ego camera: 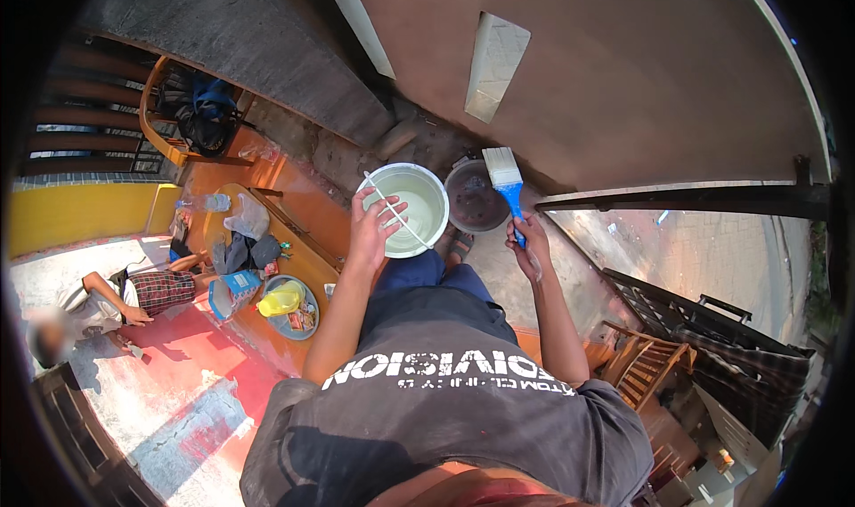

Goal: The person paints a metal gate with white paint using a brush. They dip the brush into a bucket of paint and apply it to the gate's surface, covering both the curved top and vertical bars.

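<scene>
My left hand has its fingers hooked at the thin white handle of a white plastic bucket. Pale, whitish liquid lies inside the bucket, which is in front of my knees. In my right hand is a wide paintbrush, gripped by its blue handle with the pale bristles pointing up and away from me. Between the bucket and the brush, a dark round basin stands on the ground, partly hidden by the bucket's rim.
A brown wall with slot openings rises ahead. To the left, a wooden table carries a metal tray with a yellow container, and bags. A person sits beyond it. A wooden chair holds bags; another chair stands right.
</scene>
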